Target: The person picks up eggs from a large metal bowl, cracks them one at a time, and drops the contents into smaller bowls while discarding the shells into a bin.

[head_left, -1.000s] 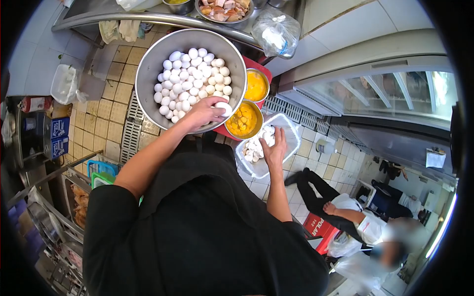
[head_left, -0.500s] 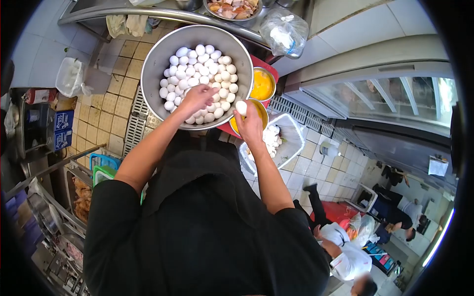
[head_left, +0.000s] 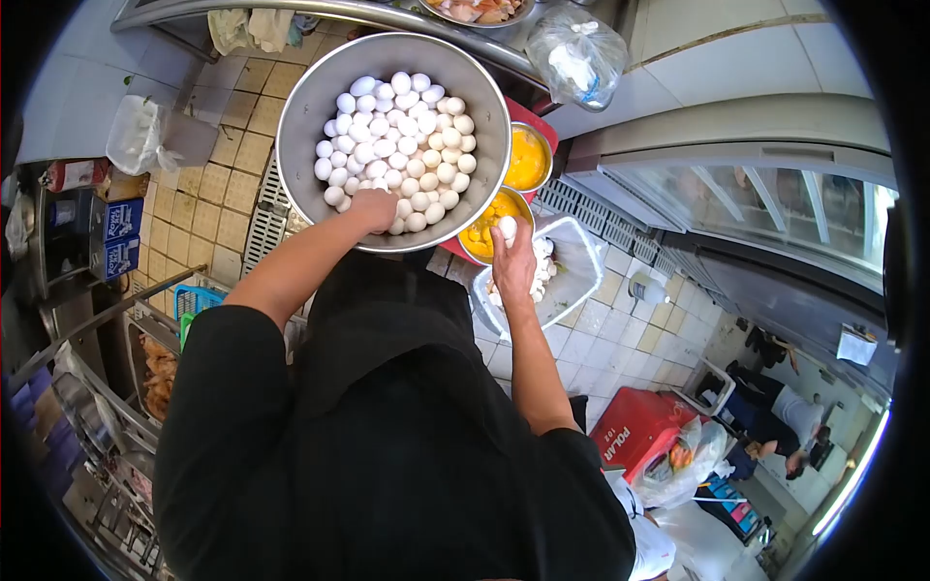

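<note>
A large steel pot [head_left: 300, 145] holds several white eggs [head_left: 387, 126]. My left hand [head_left: 374, 210] is inside the pot at its near side, fingers down among the eggs; what they hold, if anything, is hidden. My right hand [head_left: 513, 259] grips a white egg [head_left: 508, 227] at the near edge of a metal bowl with yolks [head_left: 481, 232]. A second bowl of yellow egg [head_left: 526, 160] stands beyond it, both on a red surface [head_left: 535, 115]. Below my right hand, a clear bin [head_left: 578, 281] contains broken shells [head_left: 541, 271].
A steel counter [head_left: 358, 12] with a plastic bag [head_left: 578, 58] is at the top. Right are a glass-door fridge [head_left: 756, 203], a red cooler [head_left: 635, 431] and people [head_left: 785, 416]. Racks with trays [head_left: 150, 373] stand left; a white bin [head_left: 145, 136] is upper left.
My left hand has gone lower into the pot, its fingers now hidden. My right hand with the egg has shifted right and down. The person near the cooler has moved lower in view.
</note>
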`<state>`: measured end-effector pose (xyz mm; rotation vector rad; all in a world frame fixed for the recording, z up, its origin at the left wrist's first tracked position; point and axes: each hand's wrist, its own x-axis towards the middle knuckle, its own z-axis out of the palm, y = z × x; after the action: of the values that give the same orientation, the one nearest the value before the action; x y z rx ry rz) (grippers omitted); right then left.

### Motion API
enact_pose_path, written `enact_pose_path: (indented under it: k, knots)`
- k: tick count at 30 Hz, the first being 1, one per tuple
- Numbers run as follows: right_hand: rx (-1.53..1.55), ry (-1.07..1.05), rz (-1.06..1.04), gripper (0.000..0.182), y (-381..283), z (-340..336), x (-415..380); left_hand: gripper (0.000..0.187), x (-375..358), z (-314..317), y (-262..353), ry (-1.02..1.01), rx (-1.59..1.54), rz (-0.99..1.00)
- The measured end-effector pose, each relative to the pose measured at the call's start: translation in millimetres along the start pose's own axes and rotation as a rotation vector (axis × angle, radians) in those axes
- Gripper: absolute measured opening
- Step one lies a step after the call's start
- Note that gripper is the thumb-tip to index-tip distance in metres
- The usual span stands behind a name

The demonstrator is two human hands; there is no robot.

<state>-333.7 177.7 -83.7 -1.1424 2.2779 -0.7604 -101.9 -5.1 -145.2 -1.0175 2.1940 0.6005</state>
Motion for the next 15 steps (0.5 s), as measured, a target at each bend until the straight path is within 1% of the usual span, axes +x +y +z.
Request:
enact_pose_path:
  k: [4, 7, 8, 9, 11, 12, 13, 14, 15]
  knots:
    - [0.038, 0.086, -0.069, 0.049, -15, -9, 0, 0.033, 11, -3, 11, -0.084, -0.041, -0.008]
    - [0.095, 0.125, 0.025, 0.049, -31, -33, -10, 0.031, 27, 8, 6, -0.107, -0.060, -0.008]
    - [0.164, 0.190, -0.025, 0.045, -31, -40, -15, 0.030, 30, 9, 5, -0.115, -0.052, -0.006]
    - [0.166, 0.233, -0.009, 0.046, -19, -44, -22, 0.030, 30, 10, 5, -0.123, -0.046, -0.006]
    - [0.173, 0.317, 0.018, 0.050, 16, -50, -34, 0.030, 23, 0, 1, -0.043, -0.157, -0.010]
    - [0.116, 0.287, 0.085, 0.052, 25, -57, -37, 0.031, 18, -7, -3, 0.000, -0.213, -0.015]
    - [0.059, 0.256, 0.152, 0.054, 34, -64, -40, 0.034, 17, -13, -7, -0.006, -0.358, 0.030]
    - [-0.089, 0.191, 0.109, 0.063, 61, -63, -40, 0.038, 17, -22, -12, -0.012, -0.502, 0.077]
    - [-0.146, 0.236, 0.087, 0.067, 66, -61, -38, 0.040, 6, -37, -11, -0.020, -0.697, 0.088]
